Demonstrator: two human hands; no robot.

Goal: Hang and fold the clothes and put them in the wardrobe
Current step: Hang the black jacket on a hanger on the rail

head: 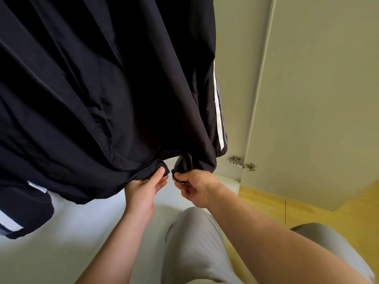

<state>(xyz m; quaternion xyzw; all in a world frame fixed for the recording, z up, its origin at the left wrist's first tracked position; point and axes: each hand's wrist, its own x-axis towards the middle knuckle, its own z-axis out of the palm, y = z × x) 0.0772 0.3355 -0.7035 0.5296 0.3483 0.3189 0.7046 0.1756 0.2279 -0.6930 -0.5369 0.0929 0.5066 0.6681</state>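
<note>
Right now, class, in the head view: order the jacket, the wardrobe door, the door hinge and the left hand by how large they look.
1. jacket, fills most of the view, though it hangs nearest the camera
2. wardrobe door
3. left hand
4. hinge, clearly smallest

Your one camera sits on your head and looks forward and steeply down, so your own legs [194,242] fill the lower middle of the view, with the floor [266,206] beside them. The wide lens also takes in the door [317,99] along the right side. You stand close: the jacket [92,89] hangs right before the lens and fills the upper left, while your left hand [143,191] and right hand [196,187] meet just below centre.
</note>
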